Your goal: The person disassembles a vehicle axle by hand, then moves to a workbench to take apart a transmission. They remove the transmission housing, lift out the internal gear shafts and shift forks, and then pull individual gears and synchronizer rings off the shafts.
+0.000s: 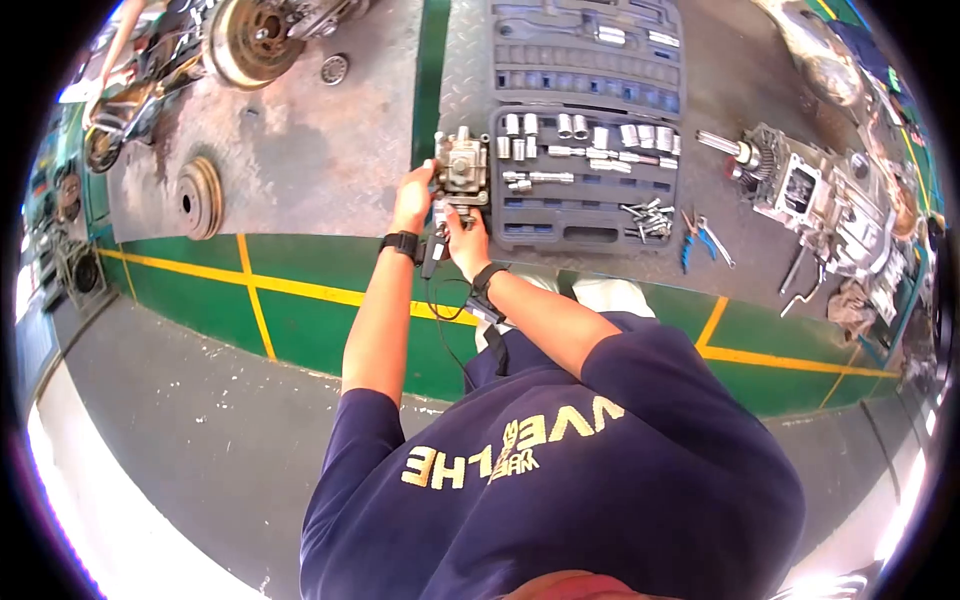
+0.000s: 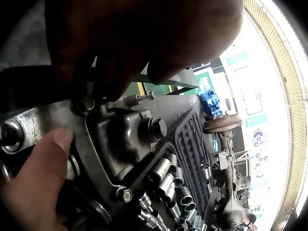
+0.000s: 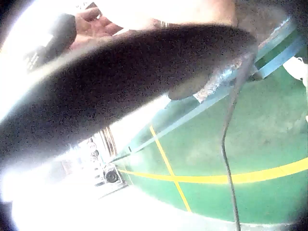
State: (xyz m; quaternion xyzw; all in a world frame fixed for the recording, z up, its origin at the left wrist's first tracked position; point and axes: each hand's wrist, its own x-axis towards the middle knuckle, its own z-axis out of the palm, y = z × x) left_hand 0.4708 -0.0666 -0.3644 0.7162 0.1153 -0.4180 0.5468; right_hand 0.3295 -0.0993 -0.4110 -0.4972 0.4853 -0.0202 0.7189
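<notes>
A grey cast-metal housing [image 1: 463,168] with bolts at its corners is at the left edge of the open socket set. My left hand [image 1: 410,200] grips its left side. From the near end, my right hand [image 1: 468,243] holds the housing's narrower neck with the thumb on top. Up close in the left wrist view, the housing [image 2: 120,139] shows a raised boss and corner bolts. Dark, shaded fingers [image 2: 130,53] reach over it, and a thumb [image 2: 45,178] presses the neck. A dark band blocks most of the right wrist view.
The socket case [image 1: 590,235] holds several sockets and bolts. Blue-handled pliers [image 1: 690,240] and a wrench [image 1: 715,243] lie right of it, before a large gearbox [image 1: 830,200]. At left are a brake drum [image 1: 200,198] and a wheel hub [image 1: 255,40]. A cable [image 3: 225,144] hangs near my wrist.
</notes>
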